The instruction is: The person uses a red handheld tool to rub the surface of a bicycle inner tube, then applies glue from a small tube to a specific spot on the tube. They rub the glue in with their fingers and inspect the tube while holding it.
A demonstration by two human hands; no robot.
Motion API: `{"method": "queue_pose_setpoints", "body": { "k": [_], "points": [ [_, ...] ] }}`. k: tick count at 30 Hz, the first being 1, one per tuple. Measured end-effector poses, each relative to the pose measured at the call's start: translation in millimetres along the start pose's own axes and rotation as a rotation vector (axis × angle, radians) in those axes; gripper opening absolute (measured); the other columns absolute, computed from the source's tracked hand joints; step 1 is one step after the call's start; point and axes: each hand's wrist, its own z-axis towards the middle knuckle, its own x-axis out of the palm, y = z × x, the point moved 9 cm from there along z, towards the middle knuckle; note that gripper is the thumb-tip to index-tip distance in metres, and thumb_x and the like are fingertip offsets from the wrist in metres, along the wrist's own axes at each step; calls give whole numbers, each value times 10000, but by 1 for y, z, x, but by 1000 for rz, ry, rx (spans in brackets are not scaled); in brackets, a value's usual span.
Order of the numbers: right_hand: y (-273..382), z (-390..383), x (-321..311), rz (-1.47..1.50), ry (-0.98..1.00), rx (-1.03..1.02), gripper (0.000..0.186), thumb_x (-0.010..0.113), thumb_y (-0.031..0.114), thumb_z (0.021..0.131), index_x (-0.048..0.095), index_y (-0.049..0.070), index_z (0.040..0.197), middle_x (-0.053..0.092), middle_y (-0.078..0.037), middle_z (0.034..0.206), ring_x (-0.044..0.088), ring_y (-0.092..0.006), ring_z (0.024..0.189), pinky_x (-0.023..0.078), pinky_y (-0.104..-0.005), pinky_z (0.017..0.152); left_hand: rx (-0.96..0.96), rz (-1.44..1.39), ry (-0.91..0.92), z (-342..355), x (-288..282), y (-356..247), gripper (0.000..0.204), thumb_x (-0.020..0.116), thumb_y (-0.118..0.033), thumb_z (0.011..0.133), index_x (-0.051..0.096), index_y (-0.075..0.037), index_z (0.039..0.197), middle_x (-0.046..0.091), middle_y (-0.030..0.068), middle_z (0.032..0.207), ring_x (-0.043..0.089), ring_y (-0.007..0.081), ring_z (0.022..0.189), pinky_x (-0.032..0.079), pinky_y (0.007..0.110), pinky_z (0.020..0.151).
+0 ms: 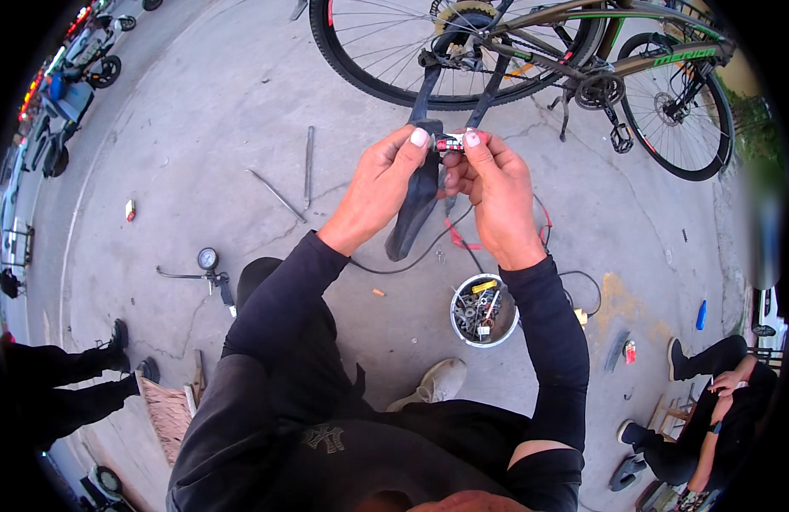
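Observation:
In front of me, below the bicycle's rear wheel (458, 51), both my hands meet at a small red, white and black piece (450, 143). My left hand (382, 175) pinches its left end with thumb and fingers. My right hand (495, 192) is closed on the right end, the thumb on top. A flattened black inner tube (411, 209) hangs from the wheel and runs down beside my left hand; whether those fingers also grip it is hidden. The piece is too small to tell its kind.
A bucket of nuts and small parts (484, 309) stands by my right forearm. Two metal bars (308, 166) and a pump gauge (208, 260) lie to the left. A black hose (394, 270) crosses the ground. One person (719, 410) sits at right; another person's legs (79, 367) show at left.

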Motion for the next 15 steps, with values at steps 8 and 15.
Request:
{"method": "queue_pose_setpoints", "body": {
  "k": [8, 15],
  "points": [
    [-2, 1, -2, -8, -1, 26, 286, 603, 279, 1011, 633, -4, 1044, 662, -73, 858, 622, -123, 678, 543, -279, 601, 67, 70, -60, 2, -5, -2, 345, 428, -435, 1058, 513, -101, 1033, 472, -36, 868, 425, 48, 686, 388, 216, 611],
    [0, -5, -1, 24, 14, 1, 298, 607, 280, 1009, 634, -9, 1081, 651, -56, 850, 610, -115, 688, 524, -274, 615, 51, 13, -51, 0, -3, 4, 394, 402, -472, 1070, 507, -94, 1030, 478, -15, 906, 581, 85, 698, 442, 215, 576]
  ]
}}
